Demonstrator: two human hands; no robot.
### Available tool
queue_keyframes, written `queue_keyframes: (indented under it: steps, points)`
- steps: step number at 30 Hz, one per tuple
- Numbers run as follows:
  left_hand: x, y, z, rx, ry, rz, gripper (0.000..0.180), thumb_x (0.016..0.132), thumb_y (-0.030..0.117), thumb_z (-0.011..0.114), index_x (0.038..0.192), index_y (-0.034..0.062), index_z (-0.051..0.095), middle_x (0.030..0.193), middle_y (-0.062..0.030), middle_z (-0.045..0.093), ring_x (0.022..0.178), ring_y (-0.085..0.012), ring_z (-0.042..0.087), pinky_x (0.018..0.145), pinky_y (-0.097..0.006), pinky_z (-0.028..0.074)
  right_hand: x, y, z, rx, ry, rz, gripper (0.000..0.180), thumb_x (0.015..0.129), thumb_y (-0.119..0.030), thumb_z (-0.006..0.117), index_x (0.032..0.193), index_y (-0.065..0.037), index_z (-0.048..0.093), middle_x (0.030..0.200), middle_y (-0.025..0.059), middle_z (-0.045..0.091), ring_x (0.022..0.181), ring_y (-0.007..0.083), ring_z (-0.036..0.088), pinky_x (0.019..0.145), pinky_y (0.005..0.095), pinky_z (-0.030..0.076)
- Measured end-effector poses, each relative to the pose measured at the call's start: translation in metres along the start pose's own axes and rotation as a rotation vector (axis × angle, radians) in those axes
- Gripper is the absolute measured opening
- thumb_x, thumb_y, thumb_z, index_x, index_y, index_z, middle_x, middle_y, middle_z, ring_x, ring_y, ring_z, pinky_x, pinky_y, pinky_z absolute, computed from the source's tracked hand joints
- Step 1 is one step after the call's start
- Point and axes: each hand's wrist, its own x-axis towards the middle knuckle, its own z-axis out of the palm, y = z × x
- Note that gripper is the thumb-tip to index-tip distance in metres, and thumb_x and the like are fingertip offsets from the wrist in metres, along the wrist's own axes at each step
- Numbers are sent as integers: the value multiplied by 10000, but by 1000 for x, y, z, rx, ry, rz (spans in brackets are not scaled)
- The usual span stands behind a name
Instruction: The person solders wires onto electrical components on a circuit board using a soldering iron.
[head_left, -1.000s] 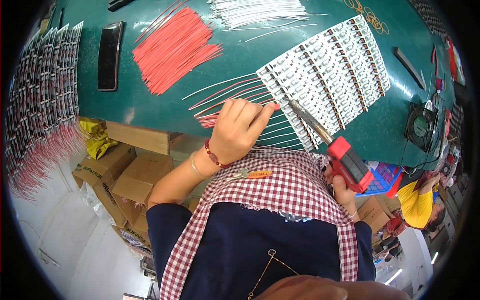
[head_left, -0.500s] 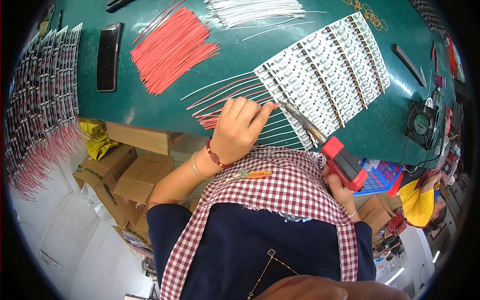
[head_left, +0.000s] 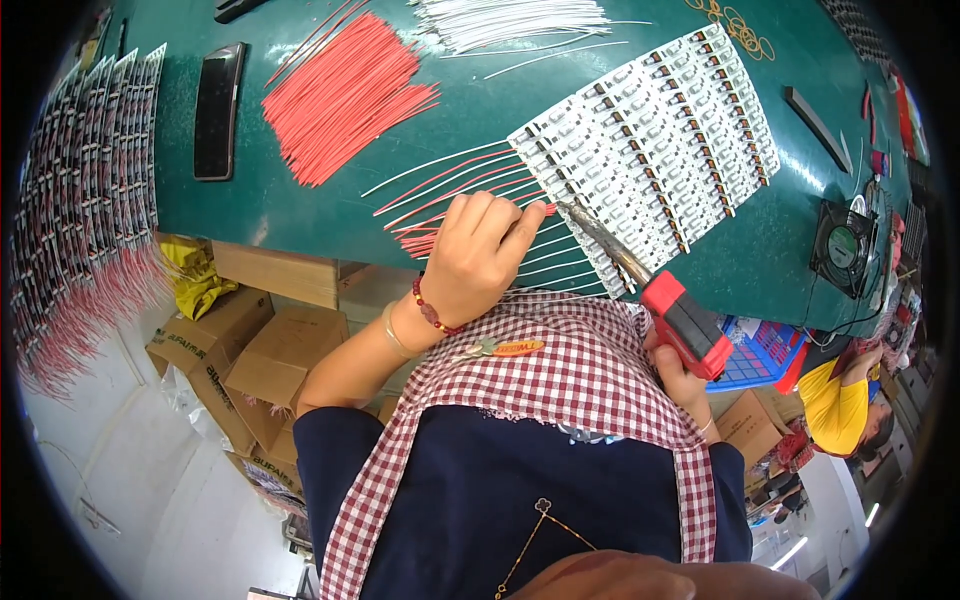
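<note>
My left hand (head_left: 482,245) is closed in a pinch on red wires (head_left: 420,243), their ends at the left edge of a white circuit board panel (head_left: 650,135). Red and white wires fan out leftward from that edge, some running under my hand. In my right hand (head_left: 680,378) is a red and black soldering iron (head_left: 685,322), my fingers wrapped round its handle. The iron's tip rests at the board edge, just right of my left fingertips. Whether it touches a wire end is too small to tell.
A pile of red wires (head_left: 345,100) and a bundle of white wires (head_left: 510,22) lie beyond my left hand. A phone (head_left: 217,112) is at left, near wired boards (head_left: 85,170) hanging over the table edge. A small fan (head_left: 842,247) stands at right, by a blue basket (head_left: 760,355).
</note>
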Motion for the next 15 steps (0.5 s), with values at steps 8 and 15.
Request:
queue_keyframes:
  steps: [8, 15]
  points:
    - [0, 0, 0, 22, -12, 2, 315, 690, -15, 639, 1003, 5, 667, 757, -33, 493, 674, -180, 488, 605, -313, 376, 0, -2, -2, 20, -14, -25, 151, 692, -84, 624, 823, -18, 661, 728, 74, 635, 620, 198, 622, 581, 304, 492]
    - [1, 1, -2, 1, -13, -11, 306, 696, -13, 637, 1000, 3, 667, 789, -36, 532, 686, -183, 498, 616, -317, 382, -4, 0, -3, 60, 38, -42, 166, 733, -138, 623, 836, -14, 666, 711, 76, 639, 615, 201, 618, 588, 307, 490]
